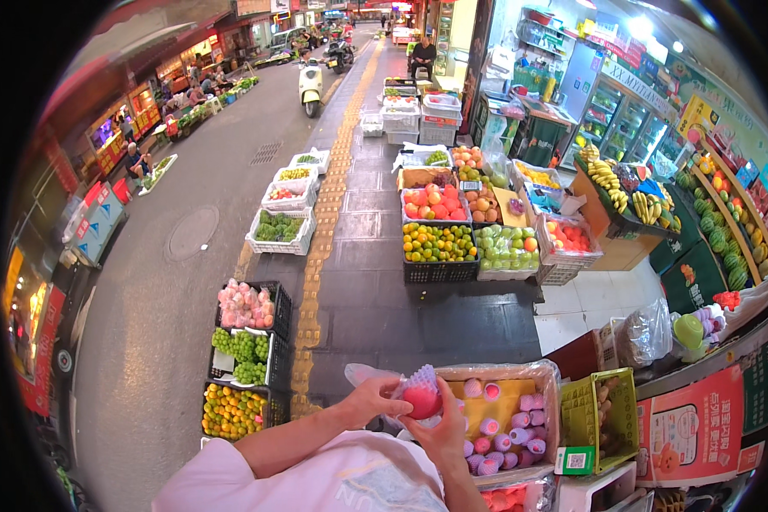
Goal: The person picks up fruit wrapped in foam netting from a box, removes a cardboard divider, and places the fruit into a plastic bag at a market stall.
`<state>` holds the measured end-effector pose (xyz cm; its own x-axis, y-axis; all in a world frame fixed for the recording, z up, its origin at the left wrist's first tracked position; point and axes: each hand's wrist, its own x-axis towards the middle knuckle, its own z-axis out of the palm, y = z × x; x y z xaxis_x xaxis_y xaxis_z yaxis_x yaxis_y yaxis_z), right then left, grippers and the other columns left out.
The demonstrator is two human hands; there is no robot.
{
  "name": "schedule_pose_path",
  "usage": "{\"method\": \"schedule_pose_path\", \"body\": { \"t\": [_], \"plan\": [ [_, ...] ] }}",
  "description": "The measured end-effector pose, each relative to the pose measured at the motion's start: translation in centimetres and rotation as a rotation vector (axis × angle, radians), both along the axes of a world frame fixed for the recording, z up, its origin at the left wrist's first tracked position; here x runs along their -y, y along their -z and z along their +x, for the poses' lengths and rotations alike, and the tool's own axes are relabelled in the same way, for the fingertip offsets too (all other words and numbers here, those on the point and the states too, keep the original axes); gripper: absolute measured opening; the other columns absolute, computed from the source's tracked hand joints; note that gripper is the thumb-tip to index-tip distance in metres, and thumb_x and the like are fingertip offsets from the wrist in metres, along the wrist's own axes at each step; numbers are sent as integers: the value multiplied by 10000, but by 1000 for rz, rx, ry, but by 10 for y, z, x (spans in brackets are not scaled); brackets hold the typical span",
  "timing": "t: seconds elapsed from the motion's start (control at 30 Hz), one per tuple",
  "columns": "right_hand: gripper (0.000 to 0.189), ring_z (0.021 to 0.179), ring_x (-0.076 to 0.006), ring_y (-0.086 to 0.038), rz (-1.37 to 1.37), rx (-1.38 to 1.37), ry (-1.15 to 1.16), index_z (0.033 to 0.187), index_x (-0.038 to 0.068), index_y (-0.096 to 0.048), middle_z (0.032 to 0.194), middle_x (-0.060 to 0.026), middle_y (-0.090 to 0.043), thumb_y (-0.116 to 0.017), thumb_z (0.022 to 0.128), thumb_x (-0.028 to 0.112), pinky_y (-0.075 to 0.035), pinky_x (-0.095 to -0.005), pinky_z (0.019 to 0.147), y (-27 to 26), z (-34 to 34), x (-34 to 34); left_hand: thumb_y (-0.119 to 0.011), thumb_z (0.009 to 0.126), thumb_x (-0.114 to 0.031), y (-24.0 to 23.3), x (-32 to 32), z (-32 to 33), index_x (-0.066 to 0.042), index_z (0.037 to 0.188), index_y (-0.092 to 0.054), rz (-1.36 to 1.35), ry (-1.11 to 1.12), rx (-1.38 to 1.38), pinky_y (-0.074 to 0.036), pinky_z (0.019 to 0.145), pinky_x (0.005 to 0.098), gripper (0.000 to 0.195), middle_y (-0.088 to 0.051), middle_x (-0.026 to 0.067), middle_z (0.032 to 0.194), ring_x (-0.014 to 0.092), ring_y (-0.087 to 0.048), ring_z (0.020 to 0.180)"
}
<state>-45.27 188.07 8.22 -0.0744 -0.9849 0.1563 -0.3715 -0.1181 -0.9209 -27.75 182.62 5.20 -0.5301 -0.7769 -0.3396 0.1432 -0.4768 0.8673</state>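
My left hand and my right hand hold a round red fruit between them, close before my chest. A pale foam net sleeve covers the upper part of the fruit, and its lower red skin is bare. Clear plastic film shows behind my left hand; whether that hand grips it I cannot tell. Just right of my right hand stands a plastic-lined fruit box. Several fruits in pink and purple foam nets lie in it, mostly along its right and near sides.
Crates of orange citrus, green grapes and wrapped pink fruit line the left. A yellow-green crate adjoins the box. Ahead, more fruit crates flank the tiled walkway. A scooter stands farther off.
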Motion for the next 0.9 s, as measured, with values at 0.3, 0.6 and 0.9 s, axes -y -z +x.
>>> {"method": "schedule_pose_path", "body": {
  "t": [0.3,0.6,0.9],
  "plan": [
    [697,1025,-266,-607,-188,40,375,1244,-7,-498,1143,-136,-596,-844,660,149,-484,-338,908,29,-7,-1,-681,874,-156,7,-1,-9,33,1287,-505,49,-10,124,-471,613,244,488,-631,45,878,106,-579,702],
    [599,976,-212,-627,415,331,-296,1181,17,-588,1088,-115,-647,-798,693,294,-487,-318,868,145,-22,31,-504,933,-126,-43,-6,-9,39,1364,-404,281,-16,-219,-302,433,188,472,-550,27,729,59,-421,491],
    [541,948,-304,-652,401,-420,-578,1092,29,-646,994,-179,-685,-760,707,392,-491,-387,813,216,-19,35,-474,960,-143,-54,-4,6,38,1339,-411,198,-109,-482,-232,423,186,424,-456,-13,656,40,-305,469]
  ]
}}
